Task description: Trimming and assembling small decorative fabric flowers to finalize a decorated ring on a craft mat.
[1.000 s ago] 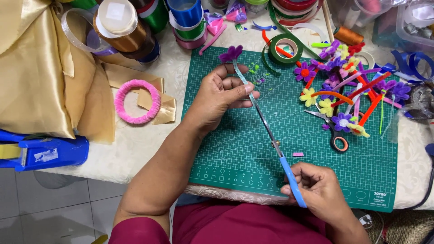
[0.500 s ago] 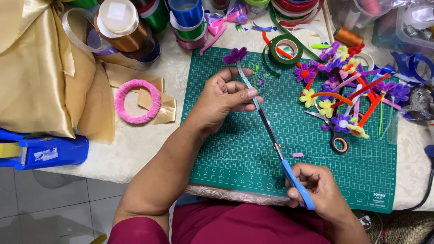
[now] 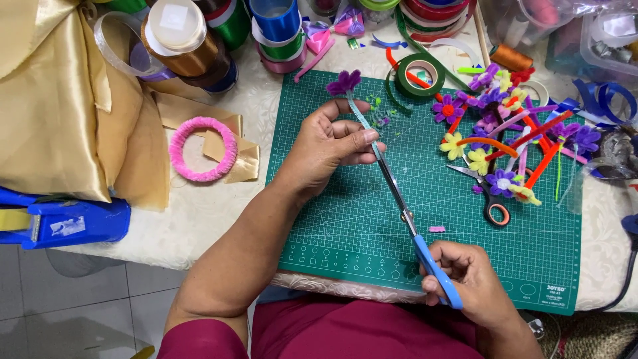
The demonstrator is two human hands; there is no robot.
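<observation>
My left hand (image 3: 329, 147) pinches a thin pale-green pipe-cleaner stem topped by a purple flower (image 3: 344, 82), holding it over the green cutting mat (image 3: 345, 226). My right hand (image 3: 473, 282) grips the blue handles of long scissors (image 3: 405, 219). The scissor blades point up and left, their tips meeting the stem right at my left fingertips. Small green trimmings (image 3: 377, 106) lie on the mat beside the flower.
A pile of pipe-cleaner flowers (image 3: 505, 133), small black scissors (image 3: 488, 196) and a green tape roll (image 3: 421, 70) lie on the mat's right. Ribbon spools (image 3: 276, 26) stand at the back. Left of the mat lie a pink fuzzy ring (image 3: 203, 149), gold fabric (image 3: 53, 100) and a blue tape dispenser (image 3: 63, 223).
The flower stem and scissors shifted slightly up and right on the mat. My right hand drew a little closer on the handles; both hands keep their grips.
</observation>
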